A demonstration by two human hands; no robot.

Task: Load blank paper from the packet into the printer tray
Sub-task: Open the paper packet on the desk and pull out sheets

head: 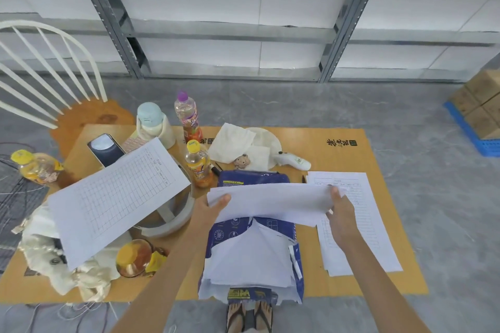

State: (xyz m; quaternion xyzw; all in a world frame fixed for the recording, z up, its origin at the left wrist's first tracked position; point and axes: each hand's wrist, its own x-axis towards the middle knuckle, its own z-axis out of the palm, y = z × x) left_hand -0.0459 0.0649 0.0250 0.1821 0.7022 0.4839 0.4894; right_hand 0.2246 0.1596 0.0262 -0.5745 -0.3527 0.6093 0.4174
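Observation:
A thin stack of blank white paper [273, 203] is held level above the open blue paper packet [254, 251]. My left hand [209, 209] grips the stack's left end with the thumb on top. My right hand [342, 213] grips its right end. The packet lies torn open on the cardboard sheet [378, 154], with more white sheets showing inside it. No printer or printer tray is in view.
Printed forms [359, 224] lie right of the packet. A gridded sheet [116, 197] rests on a grey bowl-shaped object [173, 222] at left. Drink bottles [197, 162], a phone [105, 149], tissues [235, 143], a thermometer [295, 161] and a white chair [54, 76] stand around. Metal shelving [243, 21] lies behind.

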